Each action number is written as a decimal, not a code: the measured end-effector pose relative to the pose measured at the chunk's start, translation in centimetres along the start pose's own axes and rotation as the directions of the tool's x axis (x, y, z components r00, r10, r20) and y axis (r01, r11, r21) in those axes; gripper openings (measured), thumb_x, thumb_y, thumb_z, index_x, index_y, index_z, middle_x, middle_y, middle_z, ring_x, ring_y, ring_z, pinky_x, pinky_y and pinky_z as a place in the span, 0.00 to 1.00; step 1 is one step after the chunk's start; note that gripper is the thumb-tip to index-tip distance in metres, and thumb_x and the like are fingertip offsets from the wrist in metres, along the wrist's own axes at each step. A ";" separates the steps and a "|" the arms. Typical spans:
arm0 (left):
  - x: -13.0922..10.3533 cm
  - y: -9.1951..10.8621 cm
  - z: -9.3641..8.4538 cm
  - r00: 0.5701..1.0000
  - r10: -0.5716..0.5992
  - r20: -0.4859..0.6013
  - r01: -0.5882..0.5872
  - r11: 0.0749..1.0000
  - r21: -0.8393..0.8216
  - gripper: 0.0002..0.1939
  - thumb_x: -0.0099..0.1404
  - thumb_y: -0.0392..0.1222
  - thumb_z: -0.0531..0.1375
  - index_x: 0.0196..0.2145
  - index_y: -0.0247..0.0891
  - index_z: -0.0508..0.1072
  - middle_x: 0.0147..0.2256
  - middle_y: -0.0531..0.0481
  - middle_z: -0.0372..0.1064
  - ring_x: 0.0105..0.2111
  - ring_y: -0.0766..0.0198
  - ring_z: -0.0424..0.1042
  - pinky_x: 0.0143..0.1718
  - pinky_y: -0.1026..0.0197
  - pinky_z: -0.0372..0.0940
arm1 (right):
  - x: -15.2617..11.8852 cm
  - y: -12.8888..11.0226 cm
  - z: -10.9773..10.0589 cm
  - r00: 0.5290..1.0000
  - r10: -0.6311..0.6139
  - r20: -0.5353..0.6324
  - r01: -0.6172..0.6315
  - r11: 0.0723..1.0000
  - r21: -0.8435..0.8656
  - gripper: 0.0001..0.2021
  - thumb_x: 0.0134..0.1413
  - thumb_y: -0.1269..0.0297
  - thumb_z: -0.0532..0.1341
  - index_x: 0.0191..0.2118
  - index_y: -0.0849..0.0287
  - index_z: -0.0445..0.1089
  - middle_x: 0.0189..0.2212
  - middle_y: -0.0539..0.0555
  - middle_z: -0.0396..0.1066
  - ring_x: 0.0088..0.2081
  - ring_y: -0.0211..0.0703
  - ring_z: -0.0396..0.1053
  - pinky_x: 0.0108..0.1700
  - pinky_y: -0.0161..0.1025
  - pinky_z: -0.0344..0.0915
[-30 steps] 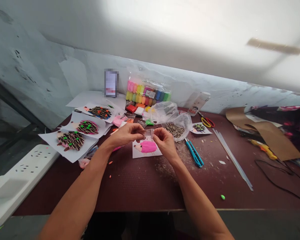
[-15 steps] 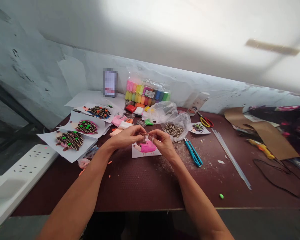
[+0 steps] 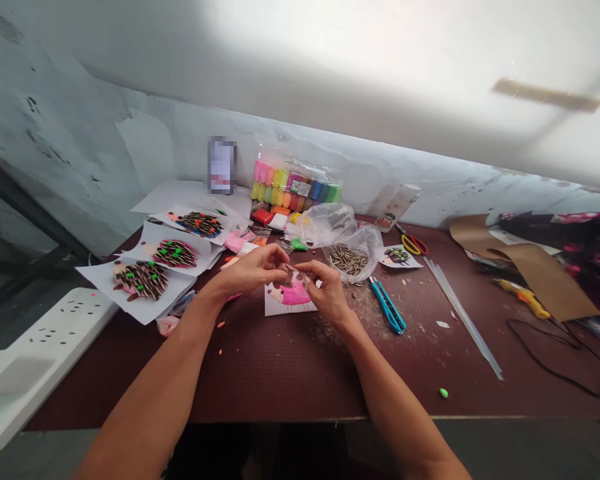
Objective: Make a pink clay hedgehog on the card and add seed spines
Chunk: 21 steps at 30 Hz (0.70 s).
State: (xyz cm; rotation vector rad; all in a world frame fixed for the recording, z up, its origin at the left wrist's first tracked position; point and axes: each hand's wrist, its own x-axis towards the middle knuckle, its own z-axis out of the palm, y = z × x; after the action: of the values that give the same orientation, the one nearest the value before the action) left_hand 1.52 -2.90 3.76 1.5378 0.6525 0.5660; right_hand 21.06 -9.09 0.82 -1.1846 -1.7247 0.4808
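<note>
Both hands pinch clear plastic above the pink-hedgehog card

The white rectangular card with a flat pink hedgehog shape (image 3: 276,309) lies on the dark red-brown tabletop (image 3: 280,373). Over its far edge, the left hand (image 3: 260,270) and right hand (image 3: 327,287) meet, each closed in a narrow fingertip grip on a small piece of clear, crinkled plastic (image 3: 295,272); the fingers partly hide it.

Left of the card are white paper sheets (image 3: 153,313) bearing hedgehog shapes covered in dark, pointed spines with green or orange dots. Beyond the card stands a clear pack of multicoloured clay blocks (image 3: 295,187). To its right and slightly beyond, a clear plastic bag (image 3: 373,243) holds striped, seed-like pieces (image 3: 347,260). The teal-handled utility knife (image 3: 389,308) lies right of the card, with the red-and-yellow-handled scissors (image 3: 414,245) farther right and beyond. A small bright-green oval piece (image 3: 444,393) lies to the card's near right.
</note>
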 end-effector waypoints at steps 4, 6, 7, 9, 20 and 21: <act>0.0 0.1 0.0 0.999 -0.012 0.046 0.012 1.000 -0.008 0.15 0.57 0.42 0.65 0.39 0.36 0.65 0.32 0.51 0.74 0.31 0.64 0.74 0.32 0.61 0.67 | 0.0 0.1 -0.3 0.996 -0.001 0.085 -0.001 1.000 0.016 0.15 0.55 0.70 0.59 0.46 0.55 0.77 0.37 0.52 0.78 0.31 0.37 0.67 0.34 0.35 0.63; 0.0 0.2 0.1 0.999 -0.002 0.035 0.002 1.000 -0.002 0.15 0.58 0.43 0.64 0.39 0.36 0.66 0.32 0.50 0.74 0.32 0.64 0.74 0.32 0.61 0.67 | 0.0 0.0 -0.5 0.992 -0.037 0.117 0.038 0.999 -0.011 0.17 0.54 0.74 0.57 0.46 0.55 0.77 0.36 0.52 0.77 0.32 0.38 0.67 0.35 0.35 0.63; -0.1 0.3 0.1 1.000 0.003 0.026 -0.003 1.000 0.002 0.14 0.57 0.43 0.64 0.39 0.36 0.67 0.32 0.50 0.74 0.31 0.65 0.74 0.32 0.61 0.67 | 0.0 -0.1 -0.5 0.991 -0.054 0.124 0.058 0.998 -0.031 0.18 0.53 0.76 0.56 0.47 0.56 0.77 0.35 0.52 0.76 0.32 0.38 0.67 0.36 0.36 0.63; -0.1 0.3 0.1 1.000 0.009 0.011 -0.009 1.000 0.003 0.14 0.57 0.42 0.65 0.38 0.36 0.67 0.32 0.51 0.73 0.30 0.65 0.73 0.32 0.62 0.67 | 0.0 -0.3 -0.5 0.990 -0.070 0.123 0.078 0.995 -0.060 0.20 0.53 0.77 0.55 0.47 0.56 0.76 0.33 0.52 0.73 0.33 0.39 0.67 0.37 0.36 0.64; -0.1 0.8 0.2 0.997 0.008 0.073 -0.011 0.999 0.032 0.12 0.57 0.41 0.63 0.38 0.35 0.68 0.30 0.52 0.71 0.28 0.68 0.69 0.31 0.62 0.66 | -0.1 -0.2 0.0 0.992 -0.083 0.091 0.088 0.995 -0.048 0.11 0.60 0.70 0.59 0.44 0.58 0.77 0.33 0.54 0.75 0.33 0.40 0.69 0.37 0.37 0.64; -0.2 0.9 0.2 0.997 0.005 0.079 -0.008 0.999 0.033 0.12 0.57 0.41 0.63 0.38 0.35 0.69 0.31 0.52 0.71 0.28 0.68 0.69 0.31 0.62 0.66 | -0.1 -0.2 0.0 0.993 -0.081 0.089 0.085 0.995 -0.048 0.12 0.59 0.70 0.59 0.45 0.57 0.77 0.34 0.54 0.76 0.34 0.40 0.70 0.38 0.37 0.65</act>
State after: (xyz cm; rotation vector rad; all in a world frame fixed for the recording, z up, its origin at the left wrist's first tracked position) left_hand 1.59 -3.20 4.63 1.5860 0.5991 0.4991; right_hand 21.01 -9.25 0.91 -1.1381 -1.8628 0.4451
